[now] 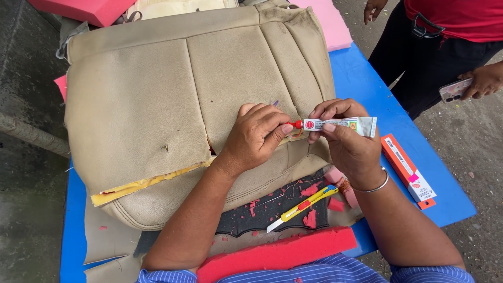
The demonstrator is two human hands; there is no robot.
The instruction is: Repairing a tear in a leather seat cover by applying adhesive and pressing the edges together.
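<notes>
Beige leather covers the seat cushion point(157, 105), which lies on a blue counter point(367, 78) and fills most of it. Its cover is stitched into panels, and a torn seam along the near edge shows a strip of yellow foam point(141, 186). Above the cushion's near right part, both hands hold one small glue tube point(340, 124): white, flattened and folded at its far end, with a red neck pointing left.

The right hand point(348, 141) has its grip closed around the tube's body, thumb and fingers pressed on it from both sides. The left hand point(257, 137) has its grip pinched on the red cap point(297, 124), fingertips pressed together around it, the wrist resting on the cushion.

One yellow utility knife point(301, 208) with a red slider lies blade out on a dark mat point(272, 209) near the person, just below the cushion. Red foam crumbs are scattered over that mat. One long red foam slab point(277, 254) lies at the counter's near edge. One orange and white carton point(407, 170) lies on the counter to the right of the right wrist, which wears one metal bangle point(374, 186). Pink foam point(330, 21) shows past the cushion's far right corner.

A second person in a red top stands beyond the counter's right side, holding one phone point(455, 90).
</notes>
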